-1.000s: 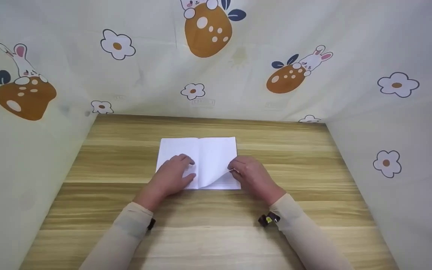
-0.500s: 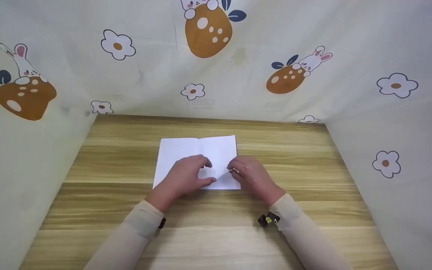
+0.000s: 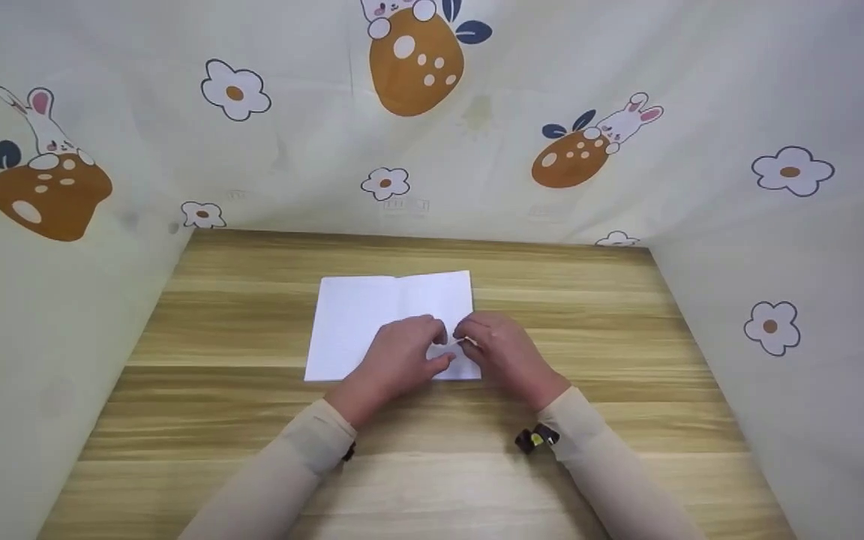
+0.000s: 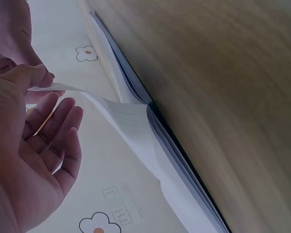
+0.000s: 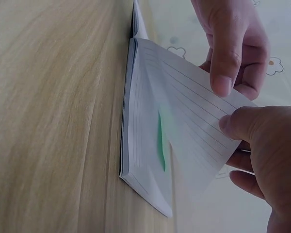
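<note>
An open notebook [image 3: 357, 311] with white pages lies on the table. My right hand [image 3: 508, 356] pinches the near corner of its right-hand page, lifting it; thumb and fingers lie on either side of the lined page [image 5: 194, 107] in the right wrist view. My left hand [image 3: 398, 352] is over the right-hand page, thumb and fingers spread apart with the raised edge between them. From the left wrist view, the left hand [image 4: 34, 150] shows its fingers bent below the page and a gap to the thumb. A green strip [image 5: 161, 145] shows beneath the lifted page.
The wood-grain table [image 3: 237, 330] reaches to a pale cloth backdrop [image 3: 297, 150] printed with flowers and rabbits, which rises behind and on both sides. A small black device [image 3: 535, 438] sits at the right sleeve's cuff.
My left hand has slid rightward from the left page across the fold to beside the right hand. The right hand keeps its hold on the page corner, nearly still.
</note>
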`<state>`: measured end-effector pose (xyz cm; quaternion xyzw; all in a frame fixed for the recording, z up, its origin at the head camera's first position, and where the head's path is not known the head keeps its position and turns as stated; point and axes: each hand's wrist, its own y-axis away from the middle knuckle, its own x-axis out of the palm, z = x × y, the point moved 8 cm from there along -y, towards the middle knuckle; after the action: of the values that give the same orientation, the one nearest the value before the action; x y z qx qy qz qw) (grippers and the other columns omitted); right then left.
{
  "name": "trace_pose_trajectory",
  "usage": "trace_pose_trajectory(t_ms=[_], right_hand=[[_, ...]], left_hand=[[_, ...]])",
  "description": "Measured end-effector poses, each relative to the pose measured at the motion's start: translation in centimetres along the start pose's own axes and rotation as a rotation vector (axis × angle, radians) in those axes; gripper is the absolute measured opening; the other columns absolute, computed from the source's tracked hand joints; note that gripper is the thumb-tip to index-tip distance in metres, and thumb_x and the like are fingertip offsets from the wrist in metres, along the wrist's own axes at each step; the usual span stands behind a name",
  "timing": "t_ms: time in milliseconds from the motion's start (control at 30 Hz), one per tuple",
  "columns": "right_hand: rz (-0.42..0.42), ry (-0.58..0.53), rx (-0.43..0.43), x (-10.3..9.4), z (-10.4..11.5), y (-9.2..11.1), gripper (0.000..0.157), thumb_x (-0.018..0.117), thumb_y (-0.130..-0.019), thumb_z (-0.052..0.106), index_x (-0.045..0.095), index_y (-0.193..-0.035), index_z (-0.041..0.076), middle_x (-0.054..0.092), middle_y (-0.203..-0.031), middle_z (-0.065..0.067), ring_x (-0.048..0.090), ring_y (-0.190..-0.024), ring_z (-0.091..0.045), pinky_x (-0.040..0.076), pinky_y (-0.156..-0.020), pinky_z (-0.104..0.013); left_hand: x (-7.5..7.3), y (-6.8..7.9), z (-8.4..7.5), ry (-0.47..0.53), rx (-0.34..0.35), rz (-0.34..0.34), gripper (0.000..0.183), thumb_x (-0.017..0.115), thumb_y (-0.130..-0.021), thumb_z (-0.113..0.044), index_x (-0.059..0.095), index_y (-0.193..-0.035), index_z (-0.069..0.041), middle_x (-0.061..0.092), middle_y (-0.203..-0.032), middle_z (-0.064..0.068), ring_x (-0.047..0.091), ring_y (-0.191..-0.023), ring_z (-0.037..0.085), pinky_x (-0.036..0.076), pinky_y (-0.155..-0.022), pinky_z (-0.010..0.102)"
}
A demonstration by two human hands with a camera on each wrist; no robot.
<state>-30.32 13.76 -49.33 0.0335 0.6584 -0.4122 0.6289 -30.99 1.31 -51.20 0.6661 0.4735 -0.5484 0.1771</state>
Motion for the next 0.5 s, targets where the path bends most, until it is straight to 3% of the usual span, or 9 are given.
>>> trace_pose_trajectory(t_ms=[367, 500], right_hand=[[0.021, -0.006, 0.014, 0.1, -0.08, 0.07, 0.009, 0.072, -0.093, 0.01, 0.072, -0.102, 0.013, 0.069, -0.099, 0.006, 0.065, -0.094, -0.013, 0.054, -0.084, -0.033], [0.006, -0.014, 0.023, -0.05, -0.17, 0.23, 0.02, 0.073, -0.093, 0.011, 0.071, -0.113, 0.011, 0.071, -0.11, 0.003, 0.066, -0.104, -0.016, 0.054, -0.092, -0.035]], left_hand=[[0.0, -0.08, -0.23, -0.009, 0.017, -0.027, 0.015, 0.067, -0.094, -0.035, 0.068, -0.093, -0.02, 0.067, -0.086, -0.003, 0.06, -0.073, 0.013, 0.053, -0.065, 0.032], [-0.2, 0.0, -0.29, -0.017, 0.027, -0.05, 0.013, 0.066, -0.095, -0.032, 0.068, -0.09, -0.02, 0.065, -0.083, -0.005, 0.058, -0.07, 0.011, 0.052, -0.062, 0.031]])
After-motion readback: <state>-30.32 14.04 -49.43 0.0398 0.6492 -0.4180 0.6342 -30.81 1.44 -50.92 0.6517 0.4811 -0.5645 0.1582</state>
